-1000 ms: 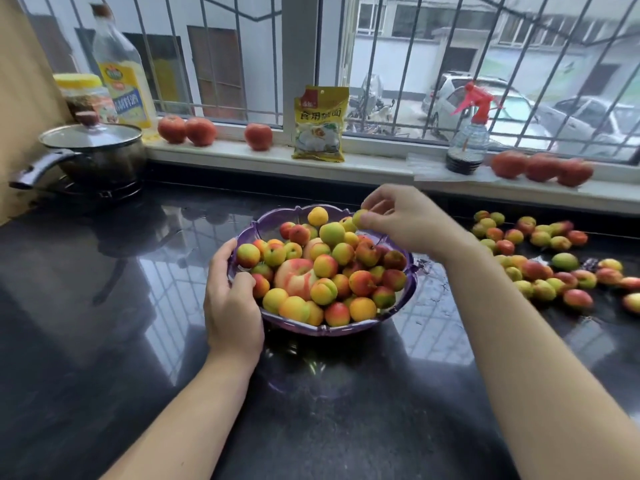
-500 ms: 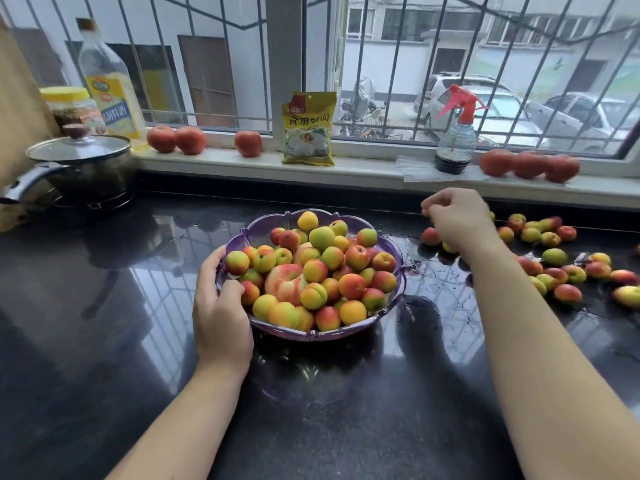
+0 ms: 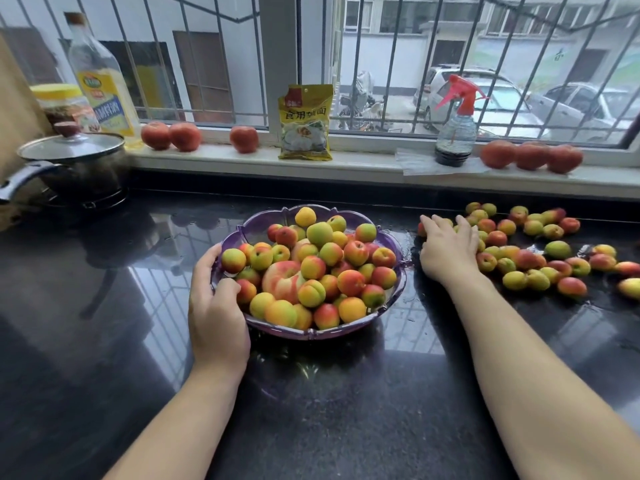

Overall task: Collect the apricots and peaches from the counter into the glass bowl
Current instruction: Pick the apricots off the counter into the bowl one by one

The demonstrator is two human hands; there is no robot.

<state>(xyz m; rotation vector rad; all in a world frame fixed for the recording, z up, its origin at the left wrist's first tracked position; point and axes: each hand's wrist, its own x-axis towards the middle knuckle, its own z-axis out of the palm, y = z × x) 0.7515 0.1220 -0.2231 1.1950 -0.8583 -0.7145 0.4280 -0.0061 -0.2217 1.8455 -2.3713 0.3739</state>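
Observation:
The purple glass bowl (image 3: 263, 218) stands mid-counter, heaped with small yellow-red apricots and one large peach (image 3: 282, 280). My left hand (image 3: 214, 306) grips the bowl's left rim, thumb inside against the fruit and fingers round the outside. To the right, several loose apricots (image 3: 557, 249) lie spread on the wet black counter. My right hand (image 3: 446, 247) lies palm down on the left end of that pile, fingers spread over the fruit. What is under the palm is hidden.
A lidded pot (image 3: 76, 161) sits at the far left, with an oil bottle (image 3: 100, 88) and a jar (image 3: 59, 102) behind it. The window sill holds red round fruits (image 3: 171, 136), a yellow packet (image 3: 306, 123) and a spray bottle (image 3: 455, 133).
My right hand left the bowl's far rim, swung right and dropped onto the loose apricots with fingers spread. My left hand kept its hold on the bowl.

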